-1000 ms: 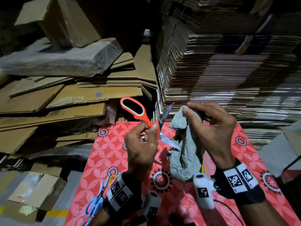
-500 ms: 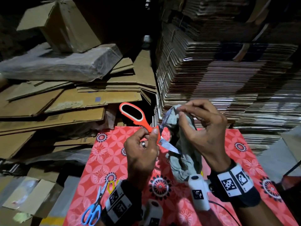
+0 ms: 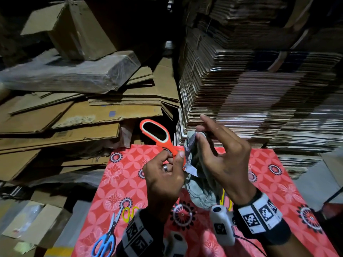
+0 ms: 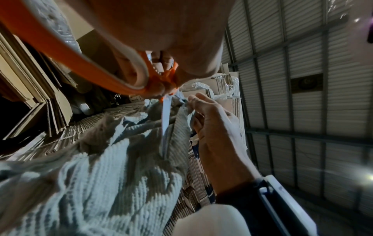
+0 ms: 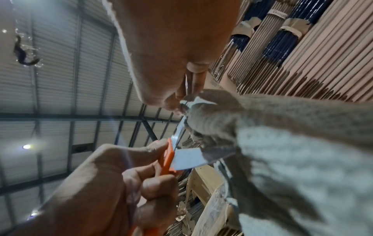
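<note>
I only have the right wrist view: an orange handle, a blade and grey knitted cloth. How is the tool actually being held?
Observer: The head view shows orange scissors. The left hand grips them near the pivot, and one big handle loop stands free above it.
Reviewer: What is underneath the cloth?
Observer: The grey cloth hangs from the right hand over a red floral table cover. I cannot tell whether it touches the cover.
Reviewer: Are there any other tools around?
Observer: Blue-handled scissors lie on the cover's near left corner.
</note>
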`<control>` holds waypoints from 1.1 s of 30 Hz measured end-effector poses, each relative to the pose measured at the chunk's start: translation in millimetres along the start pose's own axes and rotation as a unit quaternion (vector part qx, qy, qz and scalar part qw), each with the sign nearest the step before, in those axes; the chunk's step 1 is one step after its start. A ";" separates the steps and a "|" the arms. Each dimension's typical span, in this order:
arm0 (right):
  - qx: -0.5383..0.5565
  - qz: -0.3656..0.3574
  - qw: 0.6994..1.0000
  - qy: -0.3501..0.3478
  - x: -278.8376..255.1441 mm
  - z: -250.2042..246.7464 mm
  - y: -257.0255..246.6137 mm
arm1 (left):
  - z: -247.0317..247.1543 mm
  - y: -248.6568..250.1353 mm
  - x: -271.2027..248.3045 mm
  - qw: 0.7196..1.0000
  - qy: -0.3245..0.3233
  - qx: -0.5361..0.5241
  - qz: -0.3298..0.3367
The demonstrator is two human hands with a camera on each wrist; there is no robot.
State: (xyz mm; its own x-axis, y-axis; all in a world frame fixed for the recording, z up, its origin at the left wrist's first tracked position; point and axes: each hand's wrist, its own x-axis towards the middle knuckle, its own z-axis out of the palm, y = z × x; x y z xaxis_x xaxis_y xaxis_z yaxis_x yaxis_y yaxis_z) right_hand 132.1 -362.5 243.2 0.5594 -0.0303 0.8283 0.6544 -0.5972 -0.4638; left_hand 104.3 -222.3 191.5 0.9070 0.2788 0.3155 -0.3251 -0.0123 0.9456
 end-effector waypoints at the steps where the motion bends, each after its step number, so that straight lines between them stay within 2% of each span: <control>1: -0.009 0.002 1.000 0.003 -1.7 1.9 -0.3 | -0.4 -2.1 -0.5 1.000 -0.002 0.002 -0.001; 7: -0.005 0.025 1.000 -0.003 -19.4 4.6 -3.3 | -1.2 -11.9 -7.9 1.000 -0.002 0.008 -0.015; 14: 0.075 0.059 0.994 -0.052 -21.1 -7.6 -6.1 | 0.2 -7.2 1.6 1.000 0.000 0.018 -0.021; 19: 0.198 0.143 0.969 -0.027 -3.7 -22.0 0.6 | -2.9 -5.0 3.8 0.998 0.007 -0.037 -0.056; 22: 0.237 0.164 0.957 -0.035 1.3 -26.2 6.4 | -4.7 -6.1 5.6 0.998 0.018 -0.032 -0.048; 27: 0.262 0.167 0.950 -0.025 8.4 -23.6 -0.5 | -5.1 -0.5 3.9 0.999 0.017 -0.017 -0.026; 33: 0.253 0.150 0.956 0.010 8.2 -13.9 -6.2 | -4.3 8.4 0.8 1.000 0.006 -0.010 -0.002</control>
State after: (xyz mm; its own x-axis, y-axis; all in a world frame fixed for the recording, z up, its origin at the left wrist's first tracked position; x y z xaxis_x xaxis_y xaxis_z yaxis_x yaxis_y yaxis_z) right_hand 125.6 -370.1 257.2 0.7542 -0.1572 0.6376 0.6309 -0.0958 -0.7699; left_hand 101.1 -218.0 199.4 0.9053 0.2905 0.3099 -0.3264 0.0089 0.9452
